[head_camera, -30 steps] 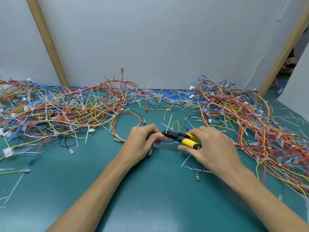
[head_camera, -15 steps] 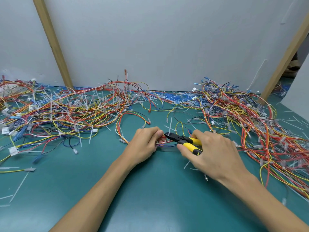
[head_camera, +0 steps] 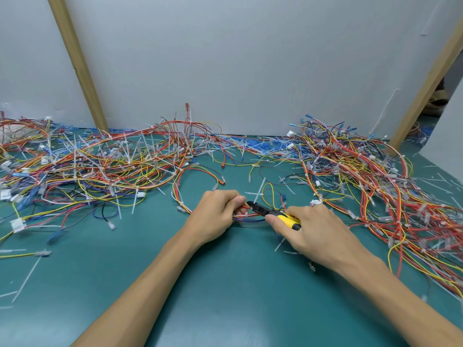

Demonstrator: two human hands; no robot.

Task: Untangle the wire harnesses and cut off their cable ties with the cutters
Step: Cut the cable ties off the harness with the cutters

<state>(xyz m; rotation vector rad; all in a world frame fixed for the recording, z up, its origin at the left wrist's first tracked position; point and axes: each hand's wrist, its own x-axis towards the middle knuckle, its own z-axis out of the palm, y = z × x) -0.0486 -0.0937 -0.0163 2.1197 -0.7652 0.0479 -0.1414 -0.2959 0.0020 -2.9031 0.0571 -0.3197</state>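
Note:
My left hand point(head_camera: 215, 216) pinches a small wire harness point(head_camera: 248, 216) of red, yellow and blue wires low over the green mat, at the middle of the view. My right hand point(head_camera: 318, 231) grips the yellow-handled cutters point(head_camera: 273, 212). Their black jaws point left and sit at the harness right beside my left fingertips, where a white cable tie point(head_camera: 246, 214) wraps the wires. A loop of the same harness point(head_camera: 195, 176) curves away behind my left hand.
A large tangle of tied harnesses point(head_camera: 87, 169) covers the left of the green mat point(head_camera: 225, 284); another pile point(head_camera: 375, 181) fills the right. Cut white tie scraps point(head_camera: 27, 276) lie scattered about. A grey wall with wooden posts point(head_camera: 77, 63) stands behind.
The view has tilted slightly, so everything sits a little lower in frame. The cutter jaws have crept closer to my left fingertips on the harness.

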